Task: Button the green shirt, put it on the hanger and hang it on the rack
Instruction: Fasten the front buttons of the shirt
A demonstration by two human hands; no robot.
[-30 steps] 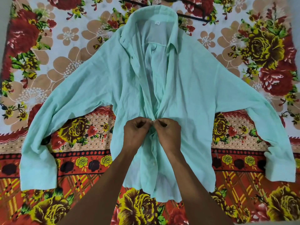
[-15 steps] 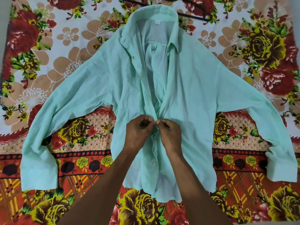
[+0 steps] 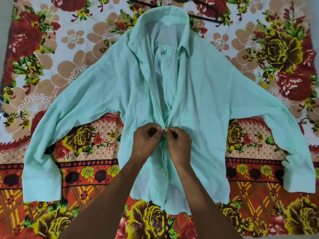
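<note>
A: Start at the fingers. What do you read there?

B: On my feed, the fingers [image 3: 162, 131] of the left hand [image 3: 146, 142] are curled and pinch the left front edge of the green shirt [image 3: 203, 104]. The fingers of the right hand [image 3: 178, 144] are curled likewise and pinch the opposite edge. The two sets of fingertips meet at the front opening, about halfway down the shirt. I cannot tell whether a button lies between them; the spot is too small to resolve.

A: And just beyond the hands?

B: Below them, one white button [image 3: 164, 174] shows on the closed lower front. Above them, the front lies open up to the collar [image 3: 165, 15], with a small white label [image 3: 167, 24] inside the neck. Both forearms enter from the bottom edge of the view.

A: Where does the shirt itself lie?

B: I see it spread flat, front upward, on a bedsheet [image 3: 51, 49] printed with red, yellow and tan flowers. The collar points away from the person, the hem toward them. Both sleeves stretch out to the sides, cuffs angled down toward the near edge.

A: Anything further out?

B: A black hanger [image 3: 205, 17] lies on the sheet beyond the collar, partly covered by it.
</note>
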